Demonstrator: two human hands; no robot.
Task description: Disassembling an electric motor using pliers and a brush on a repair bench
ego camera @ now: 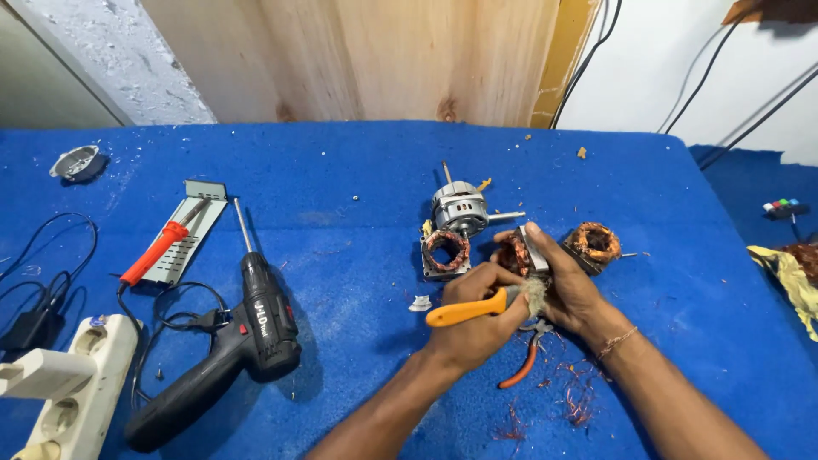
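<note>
Left hand (473,324): we clamp our grip on the orange-handled brush (477,308).
Right hand (558,285): closed around the stator (521,253), steadying it.
Technique: short, light strokes, sparing the copper windings.

We've got the stator (518,252) mid-bench, between another stator (446,250) to its left and a third (595,241) to its right, with the motor housing (458,207) just behind. Pliers (528,356) lie in front. Cordless drill (230,349), soldering iron (162,243) and power strip (64,388) sit well off left.
</note>
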